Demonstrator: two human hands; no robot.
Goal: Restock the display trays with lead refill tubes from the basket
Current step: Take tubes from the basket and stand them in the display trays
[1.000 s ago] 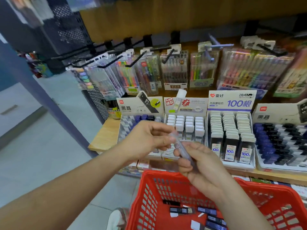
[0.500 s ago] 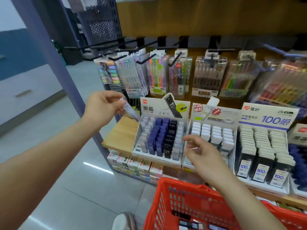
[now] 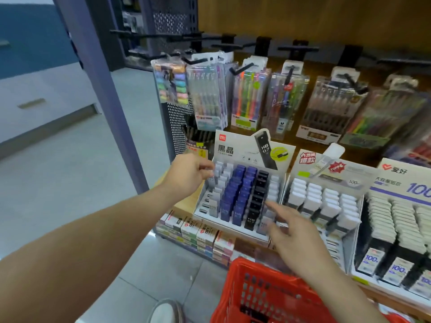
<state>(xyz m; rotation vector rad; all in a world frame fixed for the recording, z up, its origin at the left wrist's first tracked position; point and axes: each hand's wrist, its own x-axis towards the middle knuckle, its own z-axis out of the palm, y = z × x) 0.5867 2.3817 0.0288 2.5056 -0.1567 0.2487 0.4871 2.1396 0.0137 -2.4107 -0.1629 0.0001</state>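
lead refill tubes (image 3: 240, 194) fill rows in the display tray (image 3: 238, 230). left hand (image 3: 190, 174) curls at the tray's left column; whether it grips anything, cannot tell. right hand (image 3: 296, 227), fingers spread, hovers by the tray's right column.

Print on the lead refill displays
The left header card (image 3: 235, 149) reads "黑晶" and "HB 0.7"; a black tube (image 3: 250, 221) below it repeats "HB 0.7". Well right of that card, another header (image 3: 401, 180) shows "爱好" and "100", and the packets (image 3: 396, 269) beneath it read "100".
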